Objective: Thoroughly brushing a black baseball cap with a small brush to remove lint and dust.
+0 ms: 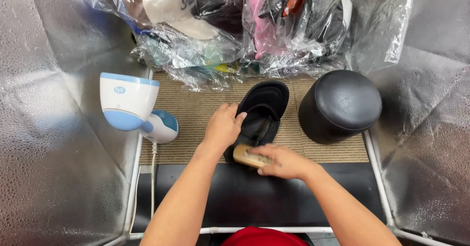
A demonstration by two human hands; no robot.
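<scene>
Wooden-backed brush [248, 156] in the right hand [281, 160]: the fingers curl over its top and press it against the near edge of a black cap [262, 112]. The bristle side is hidden under the hand, so contact area cannot be confirmed. The left hand [223, 127] lies flat on the cap's left side, fingers loosely spread, with the fingertips [240, 116] hooked at the inner rim, pinning the cap in place.

The cap lies upside down at the centre of a ribbed tan mat [191, 111] on the bench [245, 197], its brim pointing away from the person and its mesh lining exposed.

Status, as a judgement: brushing is in progress at the near part of the cap. The far brim and crown show no brush contact at this moment; whether they are already cleaned cannot be told.

Surrounding items:
- Black dome-shaped form [340, 105], just right of the cap, unoccupied.
- White and blue handheld steamer [132, 106], left on the mat, resting untouched with its cord trailing toward the person.
- Pile of caps in clear plastic bags [235, 25] at the far edge.
- Silver reflective panels [54, 128] enclosing both sides.
</scene>
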